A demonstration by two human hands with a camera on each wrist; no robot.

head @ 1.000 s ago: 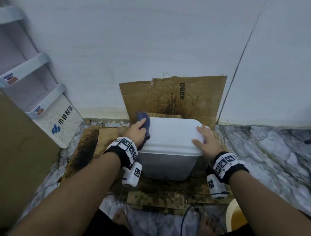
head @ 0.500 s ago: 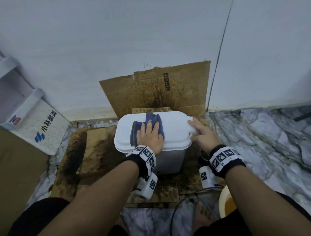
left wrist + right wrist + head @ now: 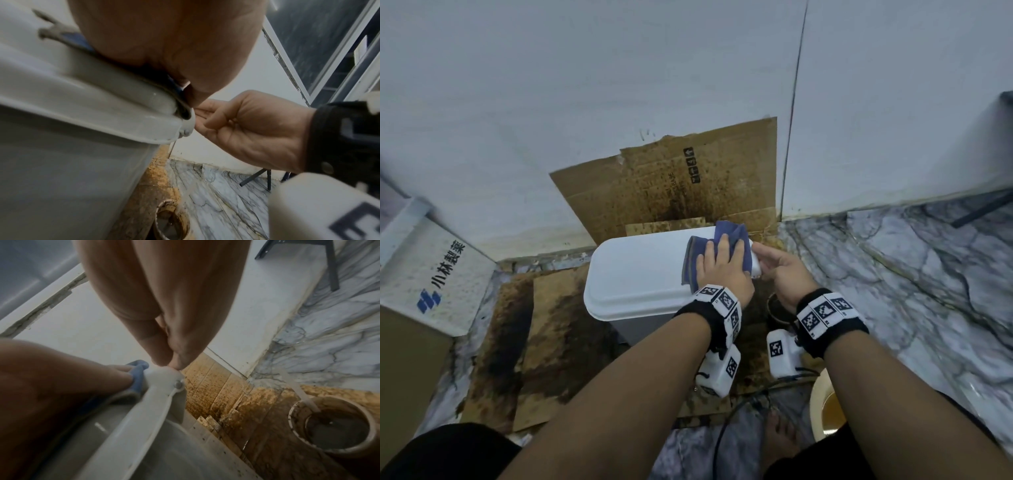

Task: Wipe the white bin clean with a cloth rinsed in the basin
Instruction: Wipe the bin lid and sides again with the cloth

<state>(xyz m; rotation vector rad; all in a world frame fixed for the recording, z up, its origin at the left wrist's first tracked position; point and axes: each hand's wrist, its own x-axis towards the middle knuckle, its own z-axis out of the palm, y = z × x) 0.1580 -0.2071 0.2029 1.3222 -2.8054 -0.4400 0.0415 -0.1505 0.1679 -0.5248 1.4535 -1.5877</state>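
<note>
**Cloth on the right end of the bin lid**

The white bin [image 3: 640, 274] stands at the centre of the frame on stained cardboard [image 3: 544, 329] laid over a marbled floor [image 3: 914, 274], with a further cardboard sheet propped against the wall behind it. The left hand [image 3: 722, 270] lies flat on a blue cloth [image 3: 726, 236], fingers extended, pressing it onto the right end of the lid; its grip is open, nothing being clasped. The right hand [image 3: 784, 274], just right of the bin, has its fingers straight and closed together, the fingertips [image 3: 174, 363] touching the lid's rounded corner by the hinge screw; it clasps nothing. A stained round pot [image 3: 331, 425] sits on the cardboard to the right of the bin. A yellowish basin [image 3: 825, 407] shows at the lower right edge.
</note>
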